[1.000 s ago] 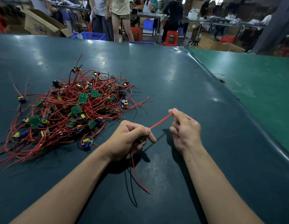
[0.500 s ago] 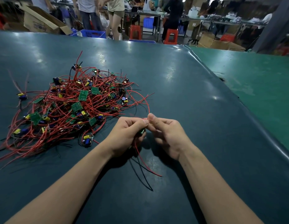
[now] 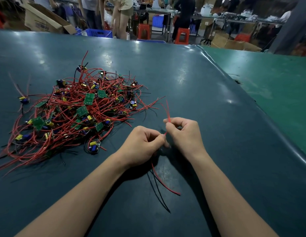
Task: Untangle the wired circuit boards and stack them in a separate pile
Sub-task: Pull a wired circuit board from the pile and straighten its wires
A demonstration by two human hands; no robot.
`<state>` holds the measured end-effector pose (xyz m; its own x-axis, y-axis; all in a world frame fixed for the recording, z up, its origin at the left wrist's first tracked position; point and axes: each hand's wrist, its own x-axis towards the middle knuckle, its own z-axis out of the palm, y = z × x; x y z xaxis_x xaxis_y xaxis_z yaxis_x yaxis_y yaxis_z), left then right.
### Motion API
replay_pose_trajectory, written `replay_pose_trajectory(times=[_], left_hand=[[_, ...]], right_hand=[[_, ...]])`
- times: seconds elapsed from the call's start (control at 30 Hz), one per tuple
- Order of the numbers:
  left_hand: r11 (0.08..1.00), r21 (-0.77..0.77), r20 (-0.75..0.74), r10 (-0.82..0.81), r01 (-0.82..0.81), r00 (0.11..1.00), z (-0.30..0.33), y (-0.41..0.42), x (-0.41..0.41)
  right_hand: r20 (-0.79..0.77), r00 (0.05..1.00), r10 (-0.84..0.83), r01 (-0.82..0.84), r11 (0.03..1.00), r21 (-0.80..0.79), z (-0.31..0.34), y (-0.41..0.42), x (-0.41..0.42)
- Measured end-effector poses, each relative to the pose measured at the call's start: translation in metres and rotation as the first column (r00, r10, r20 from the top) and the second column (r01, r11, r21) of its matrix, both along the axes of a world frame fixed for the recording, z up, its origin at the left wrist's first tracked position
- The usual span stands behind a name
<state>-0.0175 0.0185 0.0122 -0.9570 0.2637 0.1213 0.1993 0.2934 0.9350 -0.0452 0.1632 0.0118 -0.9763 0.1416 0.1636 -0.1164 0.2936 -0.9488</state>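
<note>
Right hand (image 3: 184, 134) now lifted slightly apart from left hand (image 3: 143, 146) after meeting it half a second ago, pinched red wire (image 3: 168, 115) now doubled and sticking up above the right hand's fingertips, no longer stretched taut between hands

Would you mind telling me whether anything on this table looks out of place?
One wired board lies apart at the left of the tangled pile; otherwise nothing stands out.

Red stools (image 3: 182, 37), cardboard boxes (image 3: 44, 19) and a blue crate (image 3: 99, 33) stand beyond the dark table (image 3: 183, 79).
</note>
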Motion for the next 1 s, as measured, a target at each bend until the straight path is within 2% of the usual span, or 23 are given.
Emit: replay_pose_trajectory(times=[0.03,0.1,0.13,0.2,0.27,0.37,0.47,0.57,0.63,0.7,0.73,0.8,0.87,1.0], left_hand=[[1.0,0.002,-0.006,-0.002,0.002,1.0,0.0,-0.001,0.0],[0.997,0.07,0.012,-0.01,0.009,1.0,0.001,-0.004,-0.001],[0.992,0.124,0.033,-0.023,0.019,0.999,0.001,-0.006,-0.002],[0.979,0.196,0.069,-0.066,0.051,0.995,0.003,-0.009,-0.003],[0.975,0.21,0.093,-0.094,0.073,0.991,0.004,-0.01,-0.003],[0.976,0.196,0.104,-0.117,0.095,0.988,0.002,-0.011,-0.005],[0.975,0.154,0.091,-0.178,0.162,0.98,0.003,-0.013,-0.005],[0.968,0.16,0.108,-0.212,0.193,0.971,0.005,-0.015,-0.004],[0.964,0.185,0.126,-0.214,0.189,0.969,0.005,-0.015,-0.004],[0.959,0.23,0.147,-0.202,0.165,0.968,0.006,-0.015,-0.005],[0.957,0.25,0.157,-0.191,0.148,0.969,0.006,-0.014,-0.005],[0.956,0.269,0.172,-0.167,0.117,0.971,0.006,-0.014,-0.006],[0.962,0.253,0.181,-0.149,0.101,0.972,0.007,-0.013,-0.006],[0.966,0.238,0.181,-0.148,0.102,0.972,0.008,-0.013,-0.006]], right_hand=[[-0.045,0.998,-0.046,0.048,0.997,0.057,-0.001,0.003,-0.002],[-0.071,0.992,-0.109,0.114,0.991,0.069,-0.001,0.008,-0.006],[-0.041,0.992,-0.116,0.117,0.993,0.017,-0.001,0.01,-0.007],[0.041,0.997,-0.066,0.073,0.976,-0.206,0.001,0.01,-0.006],[0.087,0.996,0.011,0.029,0.898,-0.44,0.003,0.007,-0.004],[0.094,0.995,0.016,0.041,0.821,-0.569,0.006,0.008,-0.005],[0.059,0.997,-0.053,0.075,0.882,-0.465,0.005,0.011,-0.007],[-0.12,0.987,-0.109,0.094,0.988,-0.126,0.0,0.01,-0.005],[-0.25,0.961,-0.119,0.136,0.989,0.051,-0.003,0.01,-0.004],[-0.298,0.947,-0.118,0.159,0.981,0.114,-0.002,0.01,-0.005],[-0.276,0.953,-0.123,0.15,0.986,0.079,-0.001,0.01,-0.005],[-0.147,0.981,-0.124,0.1,0.983,-0.156,0.003,0.01,-0.005],[-0.016,0.996,-0.083,0.07,0.914,-0.4,0.008,0.009,-0.005],[0.109,0.994,0.025,0.058,0.72,-0.691,0.013,0.012,-0.007]])
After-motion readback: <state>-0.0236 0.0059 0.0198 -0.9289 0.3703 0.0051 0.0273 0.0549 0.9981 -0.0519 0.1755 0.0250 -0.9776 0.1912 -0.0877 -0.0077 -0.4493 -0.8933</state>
